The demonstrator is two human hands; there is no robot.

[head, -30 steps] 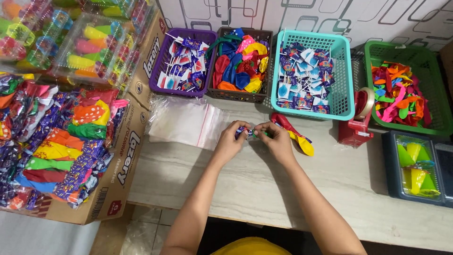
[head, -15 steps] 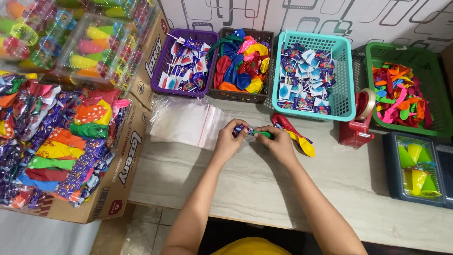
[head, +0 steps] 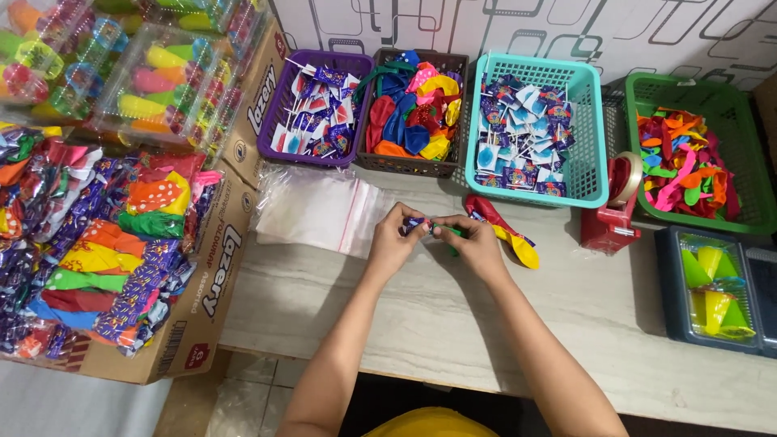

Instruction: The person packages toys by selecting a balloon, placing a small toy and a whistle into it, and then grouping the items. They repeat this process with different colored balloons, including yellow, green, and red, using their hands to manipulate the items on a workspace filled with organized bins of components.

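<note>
My left hand (head: 394,236) and my right hand (head: 476,240) meet over the middle of the pale stone counter (head: 421,316). Between their fingertips they pinch a small bundle (head: 429,227) with blue, purple and green parts; it looks like a wrapped lollipop with a green balloon, but it is too small to tell. Just right of my right hand lie a red balloon (head: 486,210) and a yellow balloon (head: 524,249). A pile of clear zip bags (head: 320,212) lies left of my left hand.
Along the back stand a purple basket (head: 273,121) of wrapped lollipops, a dark basket (head: 409,164) of balloons, a teal basket (head: 595,146) of lollipops and a green basket (head: 749,218) of long balloons. A red tape dispenser (head: 609,222), blue tray (head: 670,299) and cardboard box (head: 206,299) of filled packets flank me.
My hands stay in the same place; the fingers keep working the small bundle, and its green part now shows by my right fingertips.
</note>
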